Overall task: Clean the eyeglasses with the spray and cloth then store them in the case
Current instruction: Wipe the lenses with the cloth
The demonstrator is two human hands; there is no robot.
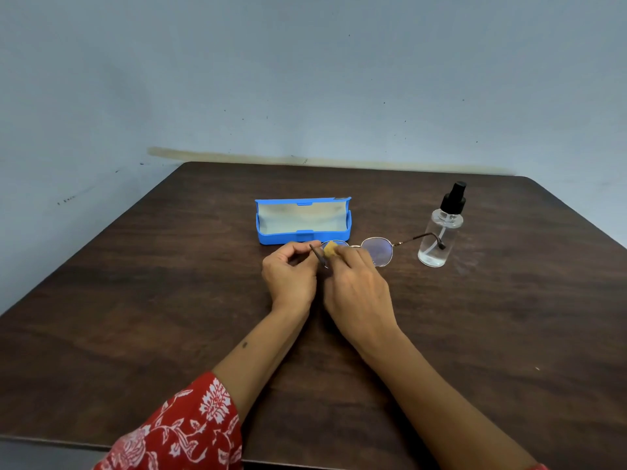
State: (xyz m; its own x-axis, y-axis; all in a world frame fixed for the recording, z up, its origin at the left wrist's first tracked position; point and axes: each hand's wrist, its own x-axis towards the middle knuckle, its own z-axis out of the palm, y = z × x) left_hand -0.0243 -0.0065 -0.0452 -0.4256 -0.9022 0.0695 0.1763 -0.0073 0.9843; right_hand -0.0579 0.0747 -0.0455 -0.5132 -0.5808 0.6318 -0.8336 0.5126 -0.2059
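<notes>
**Head view: wiping under way, case waiting open**

Head camera looks down on a dark wooden tabletop [475, 334] with the blue case [303, 221] as the handiest landmark. It lies with its lid up, its pale lining showing and nothing inside it. Just in front of the case, on the person's side, are the eyeglasses [376, 251], thin metal rims with round lenses. To the right of the case, and well apart from it, stands the clear spray bottle [440, 228] with its black pump top, upright, a little liquid in the bottom. One temple arm of the eyeglasses reaches out toward the bottle and crosses in front of it.

Judging by how things lie, the task is in its middle stage. The spray bottle is set down and no hand is on it, so spraying looks to be finished, or at least paused. Wiping is the step in hand. Only one lens is under the cloth; the other lens is bare, and whether it is already clean cannot be told. Folding the temples, laying the eyeglasses in the case and closing the lid are all left to do.

The left hand [290, 271] has its fingers curled and pinches the near temple by the hinge, steadying the frame. The right hand [359, 286] is also curled, its fingertips pinching a small yellowish cloth [330, 249] against the lens nearest the case's front edge. Neither hand is relaxed.
</notes>
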